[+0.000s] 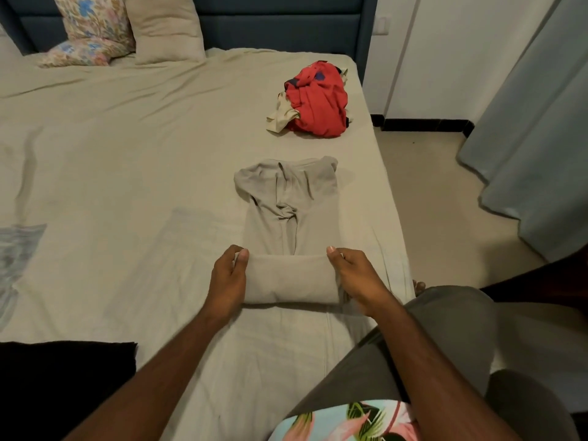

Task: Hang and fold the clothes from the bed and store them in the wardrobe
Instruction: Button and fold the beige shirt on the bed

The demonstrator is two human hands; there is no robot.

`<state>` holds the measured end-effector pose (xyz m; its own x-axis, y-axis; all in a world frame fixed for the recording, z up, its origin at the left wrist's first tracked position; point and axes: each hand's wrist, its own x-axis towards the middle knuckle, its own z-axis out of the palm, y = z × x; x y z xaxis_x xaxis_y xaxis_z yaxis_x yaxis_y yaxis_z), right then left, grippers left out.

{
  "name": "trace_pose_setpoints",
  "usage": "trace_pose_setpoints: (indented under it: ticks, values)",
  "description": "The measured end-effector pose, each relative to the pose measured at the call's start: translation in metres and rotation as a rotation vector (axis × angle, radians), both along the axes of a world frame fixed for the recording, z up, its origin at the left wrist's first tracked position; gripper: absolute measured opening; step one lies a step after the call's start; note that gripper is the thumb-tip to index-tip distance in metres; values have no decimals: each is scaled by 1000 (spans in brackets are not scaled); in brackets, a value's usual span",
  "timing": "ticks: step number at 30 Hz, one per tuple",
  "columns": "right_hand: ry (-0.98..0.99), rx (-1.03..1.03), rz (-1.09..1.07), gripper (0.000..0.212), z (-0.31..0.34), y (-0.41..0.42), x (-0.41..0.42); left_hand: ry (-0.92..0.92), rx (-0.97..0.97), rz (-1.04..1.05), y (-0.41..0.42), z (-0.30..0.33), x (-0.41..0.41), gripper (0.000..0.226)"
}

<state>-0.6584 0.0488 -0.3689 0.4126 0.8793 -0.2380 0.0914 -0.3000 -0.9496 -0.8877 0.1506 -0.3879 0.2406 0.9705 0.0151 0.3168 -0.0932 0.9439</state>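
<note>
Trousers: grey trousers point(291, 202) lie flat on the bed point(127, 154), straight ahead of the hands; the long axis runs directly away from the person, waistband at the far end, the near end already turned over into a thick fold point(291, 280)
Fold line: the fold lies crosswise, left to right, at right angles to the long axis; the next turn would, I judge, carry it forward along the legs towards the waistband
Left hand: the left hand point(227, 276) grips the left end of the fold, thumb on top, fingers curled under the cloth
Right hand: the right hand point(354, 276) grips the right end the same way, thumb up at the far edge; both hands are level and equally near, so neither leads
Path ahead: the stretch of trousers beyond the fold is bare, with a crease at the crotch that may bunch when rolled over
Other clothes: a heap of red clothes point(318, 98) sits further up the bed near its right edge, well apart from the waistband and out of the way
Pillows: a floral pillow point(92, 30) and a plain one point(165, 27) lean at the headboard, far off
Near corner: a black cloth point(63, 377) lies at the near left of the bed, clear of the arms
Wardrobe: not in view
</note>
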Motion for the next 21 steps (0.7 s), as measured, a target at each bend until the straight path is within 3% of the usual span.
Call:
trace_pose_setpoints:
  ticks: [4, 6, 12, 15, 18, 21]
  values:
    - [311, -225, 205, 52, 3, -12, 3, 26, -515, -384, -1, 10, -26, 36]
    - [421, -240, 279, 52, 9, -23, 3, -26, -640, -463, -8, 15, -34, 31]
    - [354, -112, 22, 44, 19, -11, 4, -142, -342, -108, 7, 32, -18, 31]
    - [178, -169, 4, 41, 7, -8, 8, -137, -299, -55, 14, 31, -7, 38]
    - [11, -133, -29, 37, -8, -4, 5, -104, -364, -65, 11, 21, -5, 26]
    - [-105, -100, -84, 29, -12, 7, -2, -17, -224, 0, 11, 1, -4, 22]
